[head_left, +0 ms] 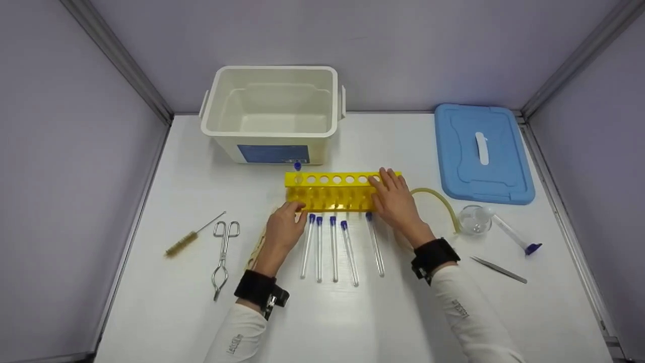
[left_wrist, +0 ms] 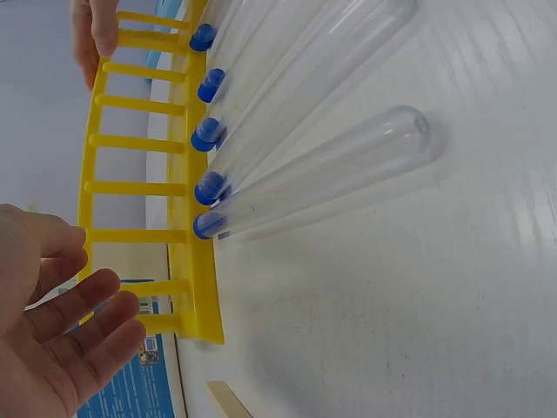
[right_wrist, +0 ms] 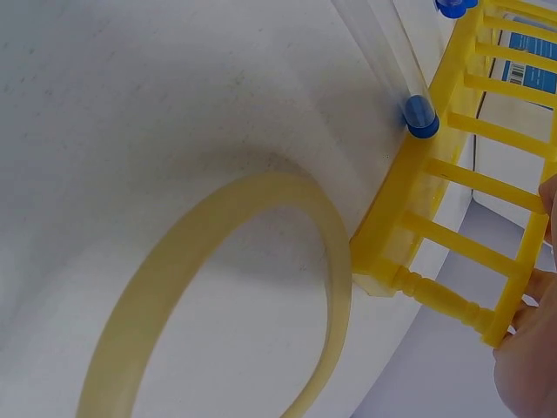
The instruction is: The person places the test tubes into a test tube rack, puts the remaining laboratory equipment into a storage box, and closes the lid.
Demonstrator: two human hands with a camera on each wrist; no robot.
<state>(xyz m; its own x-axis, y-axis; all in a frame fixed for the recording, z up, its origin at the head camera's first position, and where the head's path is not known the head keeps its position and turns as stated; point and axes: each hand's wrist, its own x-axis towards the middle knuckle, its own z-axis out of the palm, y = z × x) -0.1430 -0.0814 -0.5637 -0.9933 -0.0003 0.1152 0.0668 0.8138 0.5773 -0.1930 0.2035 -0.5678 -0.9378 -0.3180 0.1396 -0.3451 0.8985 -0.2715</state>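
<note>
One yellow rack (head_left: 332,199) stood at the middle of the frame, its long axis running left to right. One blue-capped tube (head_left: 298,166) stood in its left end, cap up. Five more capped test tubes (head_left: 334,252) lay on the counter (head_left: 332,327) below it, blue caps toward the top of the frame, rounded ends toward the bottom.

The hands were apart. The right hand (head_left: 398,204) gripped the rack's right end; the left hand (head_left: 284,227) was at its left end, fingers loosely bent, though whether it touched could not be told.

At left lay one brush (head_left: 182,243) and one pair of tongs (head_left: 223,247); at right, one hose (right_wrist: 148,300), one measuring cylinder (head_left: 511,232), one pair of tweezers (head_left: 499,268) and one blue lid (head_left: 456,166).

One box (head_left: 269,134) at upper left bore a blue label (head_left: 272,154), its print too small to read. Lettering on both sleeves (head_left: 468,322) was unclear.
</note>
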